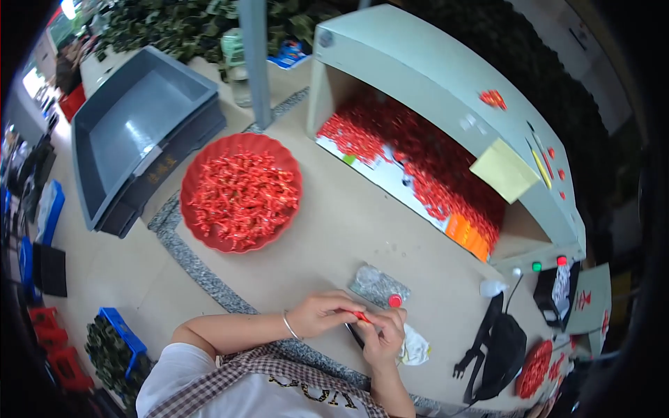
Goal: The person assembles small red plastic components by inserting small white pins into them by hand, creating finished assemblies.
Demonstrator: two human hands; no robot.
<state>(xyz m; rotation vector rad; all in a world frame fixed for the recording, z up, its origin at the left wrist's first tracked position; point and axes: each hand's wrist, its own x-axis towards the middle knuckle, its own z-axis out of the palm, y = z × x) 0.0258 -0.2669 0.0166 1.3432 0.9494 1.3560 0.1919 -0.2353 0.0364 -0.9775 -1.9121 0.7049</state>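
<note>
While both hands, left (325,312) and right (382,336), grip one small red piece (362,317), one red bowl (209,240) sits nearby.

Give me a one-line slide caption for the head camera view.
Both hands, left hand and right hand, pinch a small red part beside a red tray of red parts.

Red scalloped tray (209,240) of red pieces (242,196), grey bins (115,209), brown-and-white checked apron (268,369), black bag (505,352)

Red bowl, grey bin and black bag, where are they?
red bowl (209,240): head view, on its bare lower-left rim.
grey bin (132,125): head view, on its bare inside floor.
black bag (503,352): head view, on its body.
</note>
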